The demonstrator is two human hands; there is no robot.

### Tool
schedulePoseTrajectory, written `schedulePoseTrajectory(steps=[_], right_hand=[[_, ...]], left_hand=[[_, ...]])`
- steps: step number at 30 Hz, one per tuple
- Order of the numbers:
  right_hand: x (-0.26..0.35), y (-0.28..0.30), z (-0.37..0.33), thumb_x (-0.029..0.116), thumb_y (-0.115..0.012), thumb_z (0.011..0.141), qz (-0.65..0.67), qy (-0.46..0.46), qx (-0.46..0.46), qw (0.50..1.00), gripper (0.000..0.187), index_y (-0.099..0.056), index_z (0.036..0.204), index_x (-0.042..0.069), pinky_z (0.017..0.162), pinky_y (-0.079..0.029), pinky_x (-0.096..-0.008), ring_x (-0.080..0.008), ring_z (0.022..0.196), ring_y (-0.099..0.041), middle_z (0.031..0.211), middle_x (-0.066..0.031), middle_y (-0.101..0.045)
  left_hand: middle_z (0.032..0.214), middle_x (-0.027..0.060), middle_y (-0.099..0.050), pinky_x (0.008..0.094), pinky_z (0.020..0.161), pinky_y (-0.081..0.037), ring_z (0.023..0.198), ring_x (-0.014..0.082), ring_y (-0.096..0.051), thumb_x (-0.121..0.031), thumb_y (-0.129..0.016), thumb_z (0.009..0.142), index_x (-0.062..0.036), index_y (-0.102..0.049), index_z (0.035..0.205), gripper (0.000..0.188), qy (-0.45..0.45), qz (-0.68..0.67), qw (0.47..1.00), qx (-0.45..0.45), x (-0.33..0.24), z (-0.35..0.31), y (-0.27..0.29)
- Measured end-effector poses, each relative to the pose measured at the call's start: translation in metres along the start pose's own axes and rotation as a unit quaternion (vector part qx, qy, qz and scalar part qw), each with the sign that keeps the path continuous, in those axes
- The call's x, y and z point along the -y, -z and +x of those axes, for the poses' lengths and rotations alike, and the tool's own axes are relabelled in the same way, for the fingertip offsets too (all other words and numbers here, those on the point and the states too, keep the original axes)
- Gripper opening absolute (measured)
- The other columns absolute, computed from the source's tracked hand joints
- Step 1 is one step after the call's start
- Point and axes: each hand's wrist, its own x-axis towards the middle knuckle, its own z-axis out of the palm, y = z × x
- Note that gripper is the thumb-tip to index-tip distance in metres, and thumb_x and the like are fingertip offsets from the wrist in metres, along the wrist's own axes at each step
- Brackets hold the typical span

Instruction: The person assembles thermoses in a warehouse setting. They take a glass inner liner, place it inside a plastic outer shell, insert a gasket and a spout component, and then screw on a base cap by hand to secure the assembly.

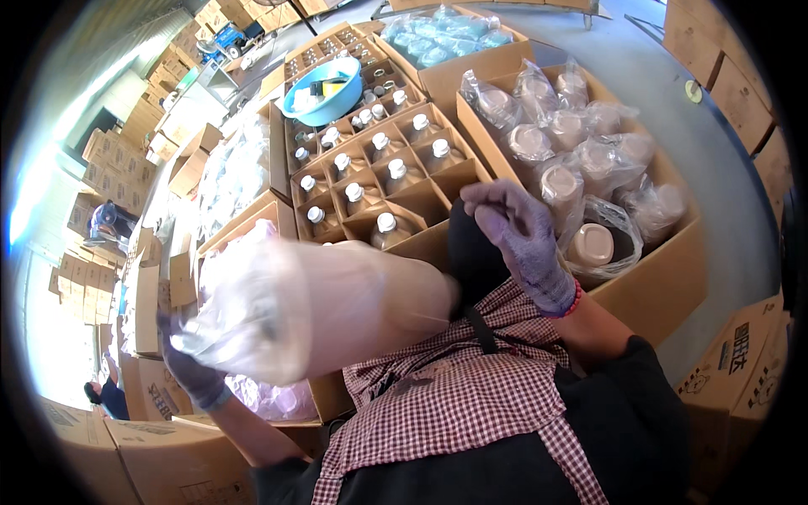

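Observation:
A long, pale pink cylinder-shaped bundle in a clear plastic bag (337,307) lies across the space before my apron, smeared by motion. My left hand (195,370), in a grey-purple glove, is at the bag's gathered left end and grips it; some of its fingers are hidden. My right hand (526,248), gloved too, is raised with bent fingers apart and nothing in them. It is close to the large carton (652,290) of bagged beige-pink containers (589,244). Ahead stands a divided carton (433,231) of bottles with white caps (396,168).
A light blue basin (337,105) with small items sits on the bottle cartons. Behind is a carton of bluish bagged goods (442,38). Lilac bagged goods (269,400) are at my left. Stacked cartons (732,370) stand at right. Other people (114,223) are at far left.

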Motion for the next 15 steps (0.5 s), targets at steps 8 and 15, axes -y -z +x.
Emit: schedulePoseTrajectory(steps=[8,15], right_hand=[[-0.114,-0.056,-0.061,0.010,-0.078,0.092,0.192,-0.467,0.331,0.797,0.062,-0.050,0.146,-0.001,0.113,-0.046,-0.0338,-0.0220,0.130,-0.056,0.141,-0.0146,-0.059],[-0.161,-0.121,-0.041,0.001,-0.067,0.090,0.222,-0.305,0.355,0.855,0.048,-0.058,0.137,-0.001,0.108,-0.047,-0.0354,-0.0208,0.122,-0.059,0.132,-0.0112,-0.064]], left_hand=[[0.153,0.0197,-0.049,0.0395,0.121,-0.033,0.144,0.0315,-0.044,-0.026,-0.068,0.096,-0.0012,-0.042,0.153,0.068,-0.095,0.438,0.894,0.001,0.144,-0.097,0.013],[0.151,0.0218,-0.051,0.0450,0.115,-0.041,0.137,0.0362,-0.051,-0.037,-0.055,0.102,-0.0005,-0.036,0.156,0.068,-0.099,0.338,0.933,-0.070,0.246,-0.089,0.060]])
